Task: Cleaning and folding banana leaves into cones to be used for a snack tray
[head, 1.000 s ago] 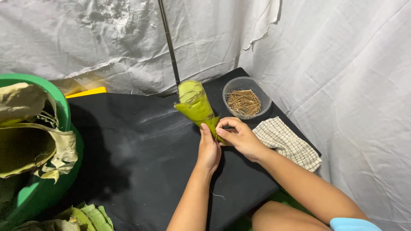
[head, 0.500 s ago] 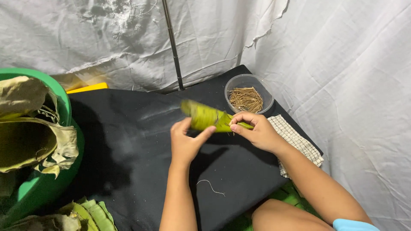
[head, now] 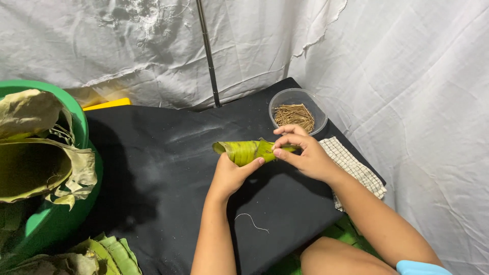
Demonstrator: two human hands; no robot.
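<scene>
Both hands clamped on green leaf roll (head: 243, 151): left hand (head: 230, 175) under it, right hand (head: 300, 155) pinching end. Bowl of sticks (head: 297, 113) just beyond right hand.

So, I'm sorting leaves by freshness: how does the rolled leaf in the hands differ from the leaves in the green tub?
The rolled leaf is bright green; the tub leaves look dull olive with brown, dried edges. The rolled leaf is wrapped into a tight tube lying sideways, held by the left hand and right hand; the tub leaves lie loose and crumpled in the green tub. Both look like broad leaves.
</scene>
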